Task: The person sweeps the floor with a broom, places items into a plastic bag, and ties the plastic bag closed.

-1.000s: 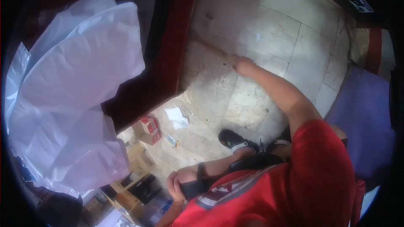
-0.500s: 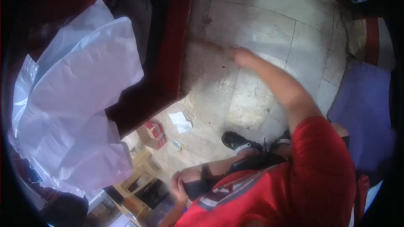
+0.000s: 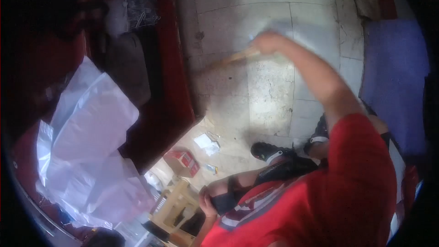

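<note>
My right hand (image 3: 270,43) is closed around the light tan handle of what looks like a broom (image 3: 238,56). Motion blurs the broom, and its darker far end points left, low over the tiled floor (image 3: 270,100) near a dark red furniture edge. My left hand (image 3: 208,205) rests on my bent knee with its fingers laid over it, holding nothing.
Large white plastic sheeting (image 3: 87,155) covers the left side. By my feet are a red and brown box (image 3: 182,162), white paper (image 3: 206,144), a small packet (image 3: 211,169) and a wooden frame (image 3: 171,208). A purple-blue panel (image 3: 395,82) stands at right.
The view has shifted, so the sheeting sits lower. My right hand has swung with the broom, whose handle now shows more clearly. My left hand stays on the knee.
</note>
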Demonstrator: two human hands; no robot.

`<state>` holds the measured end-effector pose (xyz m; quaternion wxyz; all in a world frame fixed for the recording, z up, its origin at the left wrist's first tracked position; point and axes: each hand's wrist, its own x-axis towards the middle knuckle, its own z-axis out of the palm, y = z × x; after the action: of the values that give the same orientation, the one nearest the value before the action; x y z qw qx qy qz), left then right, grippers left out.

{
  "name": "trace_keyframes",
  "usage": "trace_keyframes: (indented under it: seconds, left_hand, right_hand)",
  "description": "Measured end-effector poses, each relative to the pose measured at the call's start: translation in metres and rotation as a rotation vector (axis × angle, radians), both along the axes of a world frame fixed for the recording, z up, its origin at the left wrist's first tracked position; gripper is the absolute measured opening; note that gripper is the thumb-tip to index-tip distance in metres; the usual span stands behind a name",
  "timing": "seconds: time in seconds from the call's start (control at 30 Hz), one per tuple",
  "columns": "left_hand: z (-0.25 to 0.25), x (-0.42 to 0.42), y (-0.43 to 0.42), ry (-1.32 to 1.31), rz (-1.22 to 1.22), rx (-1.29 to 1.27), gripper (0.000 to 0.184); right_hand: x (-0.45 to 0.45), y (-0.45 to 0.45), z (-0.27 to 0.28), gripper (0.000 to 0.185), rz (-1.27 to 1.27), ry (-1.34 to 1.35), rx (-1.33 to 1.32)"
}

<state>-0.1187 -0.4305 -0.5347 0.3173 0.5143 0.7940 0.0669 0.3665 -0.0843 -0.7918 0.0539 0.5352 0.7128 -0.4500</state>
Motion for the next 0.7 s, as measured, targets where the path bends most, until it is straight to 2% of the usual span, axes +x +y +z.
trace_keyframes:
  seconds: [0.03, 0.07, 0.1, 0.17, 0.2, 0.27, 0.33, 0.37, 0.4, 0.43, 0.5, 0.57, 0.63, 0.7]
  left_hand:
    - [0.002, 0.003, 0.003, 0.014, 0.007, -0.005, 0.042]
    - [0.004, 0.005, 0.004, 0.017, -0.005, -0.007, 0.042]
    - [0.005, 0.007, 0.003, 0.006, 0.003, -0.011, 0.042]
    - [0.004, 0.006, 0.004, -0.026, 0.017, -0.024, 0.043]
    - [0.005, 0.000, 0.000, -0.026, 0.014, -0.031, 0.043]
    - [-0.004, -0.021, -0.015, -0.007, -0.043, 0.013, 0.044]
    - [-0.010, -0.020, -0.013, -0.002, -0.077, 0.042, 0.044]
    - [-0.010, -0.015, -0.012, -0.013, -0.047, 0.029, 0.044]
    - [-0.006, -0.010, -0.009, -0.018, -0.016, 0.013, 0.045]
    - [-0.003, -0.005, -0.007, -0.021, 0.015, 0.000, 0.045]
    - [0.005, 0.012, -0.002, 0.008, 0.025, 0.010, 0.045]
    - [0.009, 0.026, 0.000, 0.040, 0.035, 0.026, 0.045]
    - [0.012, 0.027, -0.006, 0.049, 0.080, 0.021, 0.045]
    - [0.014, 0.025, -0.011, 0.046, 0.154, 0.004, 0.045]
  right_hand:
    - [0.035, 0.004, 0.009, 0.029, 0.071, -0.036, 0.019]
    - [0.068, 0.002, 0.005, 0.028, -0.054, 0.019, 0.042]
    - [0.106, 0.002, -0.007, 0.029, -0.077, 0.035, 0.141]
    - [0.155, -0.010, 0.041, 0.036, -0.544, 0.037, -0.077]
    - [0.161, -0.007, 0.034, 0.036, -0.547, 0.035, -0.084]
    - [0.177, 0.007, 0.012, 0.050, -0.495, -0.158, 0.164]
    - [0.126, 0.028, 0.006, 0.047, -0.638, 0.117, 0.374]
    - [0.096, 0.053, -0.008, 0.046, -0.796, 0.095, 0.194]
    - [0.066, 0.084, -0.033, 0.047, -0.827, 0.063, 0.096]
    - [0.030, 0.092, -0.024, 0.045, -0.743, 0.044, 0.117]
    - [-0.022, 0.084, -0.008, 0.044, -0.842, 0.200, 0.060]
    - [-0.028, 0.062, -0.008, 0.049, -0.296, 0.065, 0.164]
    - [-0.016, 0.040, -0.011, 0.047, -0.088, 0.086, 0.188]
    - [0.036, 0.056, -0.010, 0.056, 0.088, 0.094, 0.194]
